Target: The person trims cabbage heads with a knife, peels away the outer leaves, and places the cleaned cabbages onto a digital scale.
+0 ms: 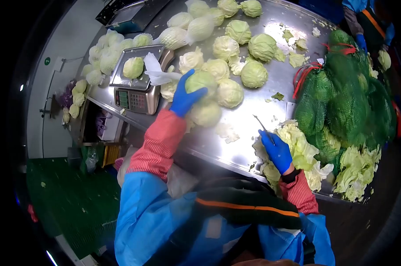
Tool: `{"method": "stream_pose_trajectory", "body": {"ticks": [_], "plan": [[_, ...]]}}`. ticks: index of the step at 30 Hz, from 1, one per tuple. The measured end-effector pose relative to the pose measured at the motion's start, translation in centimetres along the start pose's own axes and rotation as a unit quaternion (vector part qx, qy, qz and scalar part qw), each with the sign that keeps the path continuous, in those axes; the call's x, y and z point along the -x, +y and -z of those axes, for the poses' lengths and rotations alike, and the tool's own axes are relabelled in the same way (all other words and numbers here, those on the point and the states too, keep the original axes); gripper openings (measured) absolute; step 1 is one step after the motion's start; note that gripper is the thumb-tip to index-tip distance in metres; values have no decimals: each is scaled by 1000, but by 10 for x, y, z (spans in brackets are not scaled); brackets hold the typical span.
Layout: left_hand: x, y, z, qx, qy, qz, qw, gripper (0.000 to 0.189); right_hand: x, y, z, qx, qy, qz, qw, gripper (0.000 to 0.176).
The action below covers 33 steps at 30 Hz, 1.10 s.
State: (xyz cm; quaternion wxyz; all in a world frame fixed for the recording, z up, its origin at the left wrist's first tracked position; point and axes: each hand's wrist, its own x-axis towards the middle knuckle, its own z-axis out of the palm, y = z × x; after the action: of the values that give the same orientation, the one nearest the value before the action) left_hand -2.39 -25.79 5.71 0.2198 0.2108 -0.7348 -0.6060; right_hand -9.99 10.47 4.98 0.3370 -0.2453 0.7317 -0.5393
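Green net sacks (342, 88) of cabbages (329, 142); 1 cabbage (133, 67) on scale (136, 101).

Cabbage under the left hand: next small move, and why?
Probably pull the cabbage back toward the knife. The left hand grips its top at arm's reach, the right hand holds the knife at the trimmed leaves, and the scale already carries another head.

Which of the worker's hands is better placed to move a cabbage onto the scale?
Left. The left hand grips a cabbage right beside the scale; the right hand holds a knife, farther off by the loose leaves.
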Motion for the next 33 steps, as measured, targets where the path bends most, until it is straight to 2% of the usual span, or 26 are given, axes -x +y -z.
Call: {"method": "stream_pose_trajectory", "body": {"ticks": [1, 2, 3, 4, 5, 6, 7, 8, 9, 11, 12, 13, 15, 16, 17, 18, 20, 22, 24, 28, 30, 33], "plan": [[4, 10, 0, 129, -63, 36, 989, 70, -7, -19, -4, -101, -4, -60, 993, 40], [20, 35, -11, 229, -102, 84, 965, 66, -13, -25, -6, -175, -24, -69, 982, 44], [35, 43, -23, 381, -134, 178, 897, 66, -22, -25, -11, -221, -33, -54, 973, 48], [48, 46, -37, 519, -162, 266, 796, 66, -30, -25, -17, -267, -41, -38, 962, 52], [59, 39, -56, 523, -112, 281, 797, 71, -36, -28, -20, -283, -46, -26, 958, 52], [70, 32, -69, 523, -126, 274, 797, 69, -39, -31, -23, -298, -49, -16, 953, 53], [83, 24, -80, 446, -146, 258, 844, 71, -39, -42, -18, -288, -54, -112, 950, 49], [90, 17, -90, 365, -166, 238, 885, 74, -36, -39, -13, -297, -44, -110, 948, 48], [89, 11, -98, 313, -150, 132, 929, 75, -33, -36, -10, -307, -34, -107, 945, 47], [103, 20, -109, 94, -176, 14, 980, 87, -37, -1, -9, -263, -31, -98, 959, 50], [110, 22, -114, -19, -185, -46, 981, 93, -37, 8, -10, -224, -28, -106, 968, 52], [119, 6, -123, -57, -152, -53, 985, 99, -35, 14, -11, -185, -28, -115, 976, 55], [123, -19, -135, -75, -138, -14, 987, 98, -33, 25, -13, -73, -31, -91, 993, 64], [125, -27, -140, -84, -131, 6, 988, 97, -32, 29, -11, -18, -14, -91, 996, 60], [129, -36, -144, -129, -102, -27, 986, 95, -29, 34, -9, 36, 2, -91, 995, 57], [130, -30, -148, -107, -98, 2, 989, 96, -26, 36, -7, 90, 20, -91, 992, 54], [134, -18, -157, -62, -91, 65, 992, 96, -14, 57, 6, 200, 91, 55, 974, 35], [131, -25, -160, -145, -92, -7, 985, 95, 1, 35, 12, 294, 72, 102, 948, 28], [129, -25, -164, -216, -85, -49, 971, 94, 12, 20, 10, 356, 36, 76, 931, 24], [129, -16, -172, -259, -86, -32, 962, 95, 6, 25, 9, 419, -16, 16, 907, 24], [129, -17, -177, -274, -71, -31, 959, 94, -1, 33, 7, 459, 9, 10, 888, 17], [129, -16, -185, -281, -48, -27, 958, 94, -15, 47, 9, 484, 51, 10, 874, 16]]}}
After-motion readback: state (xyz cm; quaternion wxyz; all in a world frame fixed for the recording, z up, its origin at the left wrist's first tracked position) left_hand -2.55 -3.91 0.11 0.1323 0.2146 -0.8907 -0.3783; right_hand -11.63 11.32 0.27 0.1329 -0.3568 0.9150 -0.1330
